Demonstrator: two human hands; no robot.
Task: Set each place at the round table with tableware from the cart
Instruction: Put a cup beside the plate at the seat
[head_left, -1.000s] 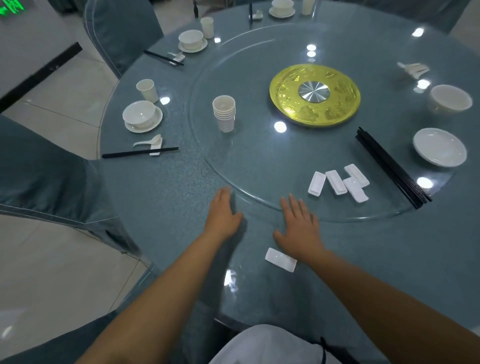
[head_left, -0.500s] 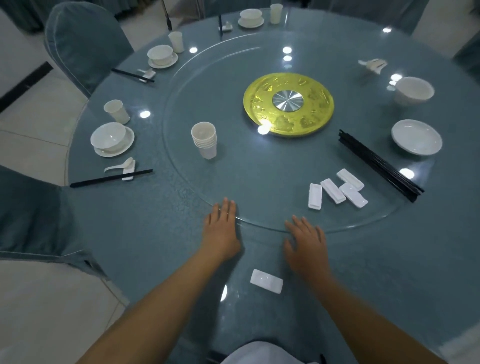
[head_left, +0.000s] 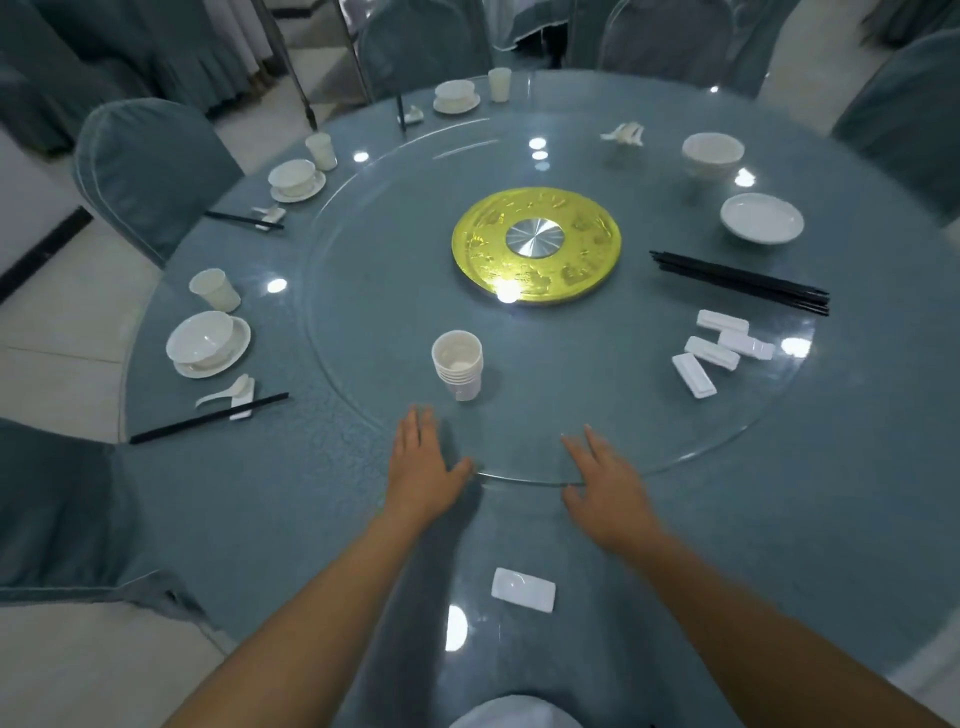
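My left hand (head_left: 423, 465) and my right hand (head_left: 605, 480) lie flat with straight fingers on the near rim of the glass turntable (head_left: 363, 291). On the turntable stand a stack of white cups (head_left: 457, 364), several white chopstick rests (head_left: 719, 351), a bundle of black chopsticks (head_left: 743, 283), a plate (head_left: 761, 218), a bowl (head_left: 711, 153) and some spoons (head_left: 623, 135). One white rest (head_left: 523, 588) lies on the round table (head_left: 779, 545) between my forearms. At the left, a set place has a bowl on a saucer (head_left: 208, 340), a cup (head_left: 215, 291), a spoon (head_left: 226, 392) and chopsticks (head_left: 208, 418).
Two more set places lie along the far left rim, with bowl (head_left: 296, 179) and bowl (head_left: 456, 96). A gold disc (head_left: 535, 244) marks the turntable's centre. Covered chairs (head_left: 150, 171) ring the table. A metal frame (head_left: 332, 52) stands beyond the far edge.
The turntable has turned clockwise under my hands: the cup stack came nearer to me, and the rests and chopsticks swung away to the right. The view lifted toward the far side.
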